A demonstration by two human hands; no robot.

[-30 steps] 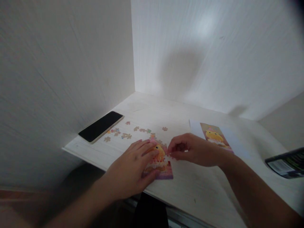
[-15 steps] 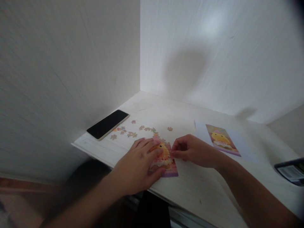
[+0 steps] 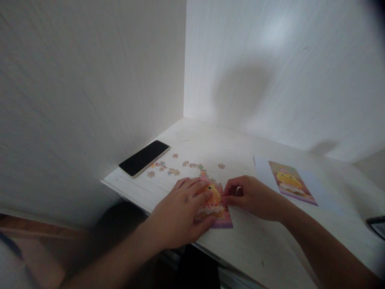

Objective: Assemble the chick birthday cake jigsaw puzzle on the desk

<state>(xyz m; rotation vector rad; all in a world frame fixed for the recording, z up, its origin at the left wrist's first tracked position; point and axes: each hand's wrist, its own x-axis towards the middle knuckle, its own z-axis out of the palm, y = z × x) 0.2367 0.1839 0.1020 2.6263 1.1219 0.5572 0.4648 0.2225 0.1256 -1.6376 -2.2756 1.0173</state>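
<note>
The part-built puzzle (image 3: 217, 206) lies flat near the front edge of the table (image 3: 270, 249), a yellow chick on a pink ground, between your two hands. Your left hand (image 3: 183, 210) lies on its left half, fingers (image 3: 201, 195) spread flat and open, gripping nothing, only pressing down. Your right hand (image 3: 255, 196) sits at the puzzle's right edge with thumb and forefinger pinched together; whether there is a piece between them I cannot tell, since it is too small and dim to make out.

To do this step well, I would say: keep the left palm's weight even so the joined part does not slide, bring the right fingertips in low and level at the edge, and press straight down rather than sideways (a sideways push could open the seams already made).

Behind the puzzle, loose pieces (image 3: 173, 171) lie scattered on the table: roughly nine or ten, though some sit in small clumps and blur together. Left of them lies one phone (image 3: 144, 158), screen dark. To the right, well apart from the puzzle, lies one reference picture (image 3: 291, 182) of the same chick on a white sheet. One dark object (image 3: 377, 225) shows at the far right edge, mostly cut off.
</note>
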